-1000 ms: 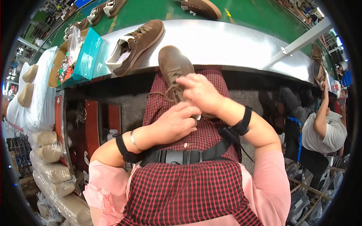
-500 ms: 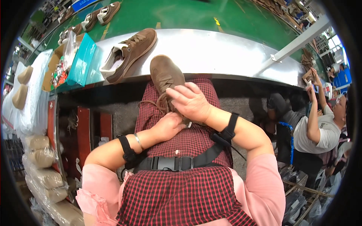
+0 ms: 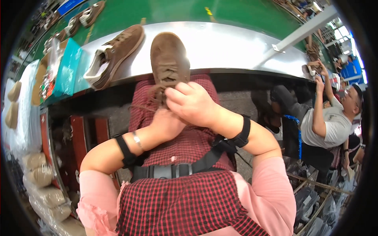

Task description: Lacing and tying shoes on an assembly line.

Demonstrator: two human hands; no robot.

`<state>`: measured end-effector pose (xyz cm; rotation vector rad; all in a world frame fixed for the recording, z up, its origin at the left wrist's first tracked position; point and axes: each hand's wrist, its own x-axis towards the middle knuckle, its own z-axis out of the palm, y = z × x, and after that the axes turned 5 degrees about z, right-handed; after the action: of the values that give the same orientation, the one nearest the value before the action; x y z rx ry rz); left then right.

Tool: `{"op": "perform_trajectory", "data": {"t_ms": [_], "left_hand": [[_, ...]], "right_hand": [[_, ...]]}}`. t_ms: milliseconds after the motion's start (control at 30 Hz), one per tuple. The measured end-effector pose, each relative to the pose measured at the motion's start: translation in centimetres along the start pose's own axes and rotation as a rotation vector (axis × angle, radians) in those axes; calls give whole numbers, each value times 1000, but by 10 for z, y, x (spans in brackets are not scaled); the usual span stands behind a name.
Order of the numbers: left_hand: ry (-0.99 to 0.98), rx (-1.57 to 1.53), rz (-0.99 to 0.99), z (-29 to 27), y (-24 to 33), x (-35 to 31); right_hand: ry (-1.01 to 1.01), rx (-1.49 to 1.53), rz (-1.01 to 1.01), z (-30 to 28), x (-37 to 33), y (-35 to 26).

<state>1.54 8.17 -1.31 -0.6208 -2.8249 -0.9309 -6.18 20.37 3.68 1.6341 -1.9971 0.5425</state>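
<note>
Nearest is the red-and-black checked apron (image 3: 173, 204), crossed by a black belt with a buckle (image 3: 163, 171). Just beyond it, over the lap, the 2 hands meet: the right hand (image 3: 191, 103) lies partly over the left hand (image 3: 169, 122). The right hand's fingers are curled in at the opening of a brown shoe (image 3: 169, 55), while the left hand's fingertips are hidden; I cannot tell whether either is clamped on anything. The shoe points away from the body, its heel end at the hands and its toe seen against the metal worktop (image 3: 224, 47). A loose brown lace (image 3: 138, 107) trails to its left. On the worktop, left of that shoe, rests 1 laced brown shoe with a pale lining (image 3: 116, 55), and farther left stands a teal box (image 3: 67, 74). To the right, a seated co-worker (image 3: 328, 118) raises both arms. Farthest, past the worktop, more brown shoes (image 3: 92, 13) sit on a green surface (image 3: 173, 11).
</note>
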Motion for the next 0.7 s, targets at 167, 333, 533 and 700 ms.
{"op": "perform_trajectory", "data": {"t_ms": [167,333,533,700], "left_hand": [[140,136,4,-49,-22,61],[199,-82,-102,-73,-49,102],[328,121,169,-87,-28,85],[-88,239,165,-92,-29,79]], "right_hand": [[180,-91,158,6,51,49],[331,431,626,67,41,100],[294,539,775,51,-3,97],[233,558,856,47,12,95]]}}
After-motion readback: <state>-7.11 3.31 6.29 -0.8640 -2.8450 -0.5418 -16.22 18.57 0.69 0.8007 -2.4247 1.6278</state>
